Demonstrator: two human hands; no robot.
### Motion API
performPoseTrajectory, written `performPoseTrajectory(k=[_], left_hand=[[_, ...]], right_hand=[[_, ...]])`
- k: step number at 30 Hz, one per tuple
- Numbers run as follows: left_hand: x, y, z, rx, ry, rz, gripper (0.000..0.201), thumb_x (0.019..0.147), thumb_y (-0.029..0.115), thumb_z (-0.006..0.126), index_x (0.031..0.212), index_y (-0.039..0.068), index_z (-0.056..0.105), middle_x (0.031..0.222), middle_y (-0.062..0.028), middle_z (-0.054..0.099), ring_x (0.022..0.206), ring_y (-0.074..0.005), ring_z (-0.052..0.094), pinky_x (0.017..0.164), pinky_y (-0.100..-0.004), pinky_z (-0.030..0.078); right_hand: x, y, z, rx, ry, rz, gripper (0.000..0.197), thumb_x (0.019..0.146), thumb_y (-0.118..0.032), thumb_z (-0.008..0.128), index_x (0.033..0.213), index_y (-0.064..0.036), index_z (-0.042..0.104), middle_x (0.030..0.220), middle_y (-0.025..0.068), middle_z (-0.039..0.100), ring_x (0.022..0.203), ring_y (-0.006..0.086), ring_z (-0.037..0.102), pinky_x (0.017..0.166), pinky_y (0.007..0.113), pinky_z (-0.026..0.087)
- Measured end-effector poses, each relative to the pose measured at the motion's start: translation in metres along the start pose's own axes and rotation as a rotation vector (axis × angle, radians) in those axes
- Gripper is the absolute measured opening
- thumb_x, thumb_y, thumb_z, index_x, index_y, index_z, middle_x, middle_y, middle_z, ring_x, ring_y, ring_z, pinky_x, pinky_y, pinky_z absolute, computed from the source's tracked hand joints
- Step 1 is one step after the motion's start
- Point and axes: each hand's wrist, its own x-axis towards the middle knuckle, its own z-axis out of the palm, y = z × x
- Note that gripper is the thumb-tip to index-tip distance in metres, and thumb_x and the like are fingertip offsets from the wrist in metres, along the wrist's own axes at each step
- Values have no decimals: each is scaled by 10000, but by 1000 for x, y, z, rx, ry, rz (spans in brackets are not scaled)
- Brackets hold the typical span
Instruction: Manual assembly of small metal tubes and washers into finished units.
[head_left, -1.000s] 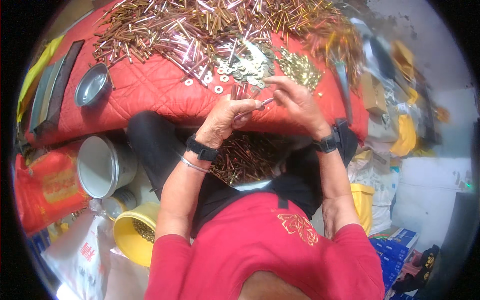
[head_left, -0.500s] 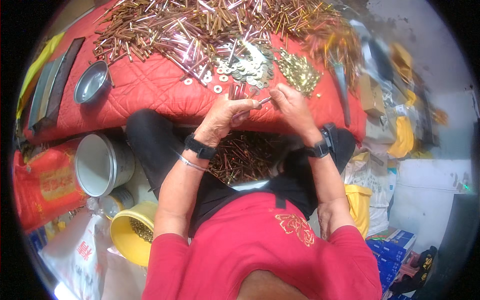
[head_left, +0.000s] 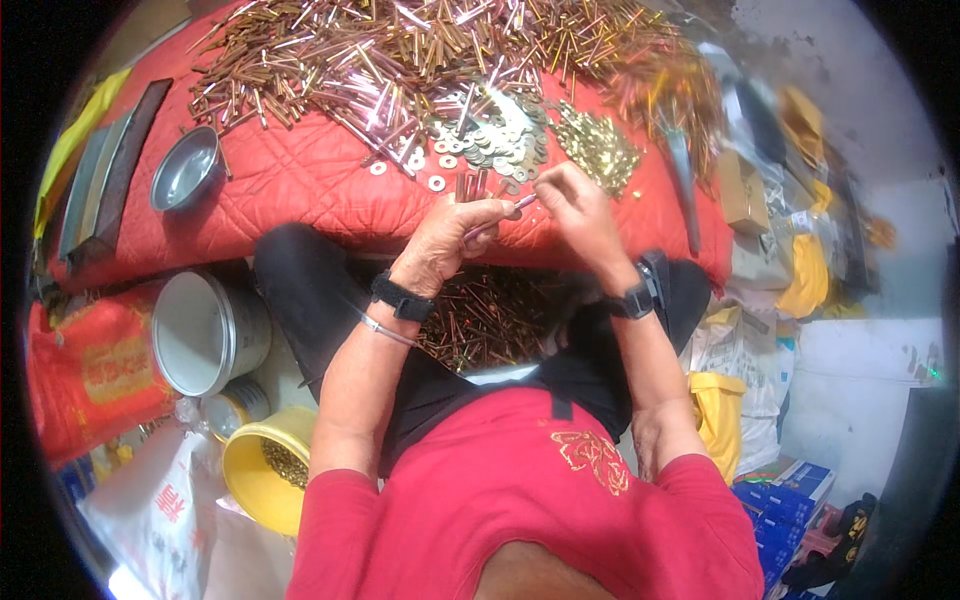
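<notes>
A red quilted cover takes up most of the upper frame in front of me. Across its top spreads a great pile of copper-coloured rods, and a second heap of rods lies lower, between my legs, at the centre of the frame. A grey bucket is tipped toward me at the left, with a smaller yellow bucket below it, holding small brassy pieces.

My left hand is at the middle of the frame, its fingers curled in and closed. My right hand is just right of it, fingers bent and bunched; I can't tell whether they pinch anything or touch the rod tip beside them. Above my hands lie a spread of flat washers and, to their right, a heap of small gold-coloured pieces. A metal bowl sits at the upper left.

Several short rods stand up out of my left grip. Under that thumb I pinch one slim rod, slanting up toward the right. A single loose washer lies just above my left hand.
</notes>
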Motion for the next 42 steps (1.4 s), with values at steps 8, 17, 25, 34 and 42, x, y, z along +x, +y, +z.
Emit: performPoseTrajectory(k=[8, 17, 25, 34, 42], left_hand=[[-1, -2, -1, 0, 24, 2, 123, 825, 182, 658, 842, 61, 660, 530, 74, 402, 414, -24, 318, 384, -197, 189], [0, -3, -1, 21, 14, -15, 125, 829, 206, 661, 825, 81, 650, 527, 79, 398, 418, -25, 322, 388, -197, 200], [-1, -4, 2, 13, 8, -33, 127, 820, 212, 676, 788, 96, 637, 519, 80, 401, 416, -29, 323, 389, -207, 202], [2, -8, -4, -41, 26, -93, 198, 867, 211, 625, 888, 16, 649, 492, 69, 393, 401, -39, 318, 393, -209, 207], [-5, 3, 22, 421, 103, 30, 163, 852, 186, 648, 832, 25, 637, 573, 53, 488, 475, -41, 410, 447, -207, 295]], right_hand=[[-1, 1, -9, 50, -85, 194, 261, 919, -255, 608, 809, -22, 565, 666, -14, 499, 623, 62, 434, 563, 241, 372], [-2, -4, -8, 116, -49, 227, 243, 896, -226, 643, 816, -11, 563, 704, -17, 545, 670, 59, 480, 616, 238, 410], [-4, 0, -7, 81, -39, 176, 316, 936, -302, 578, 795, -22, 544, 657, -11, 477, 630, 69, 422, 583, 251, 382], [-4, 1, -4, -118, -11, -39, 207, 898, -201, 609, 863, 1, 583, 831, 102, 559, 699, 213, 543, 647, 335, 438], [-1, -6, -12, 234, -257, 132, 372, 926, -117, 523, 1295, -85, 498, 973, 25, 558, 866, 110, 524, 791, 262, 448]])
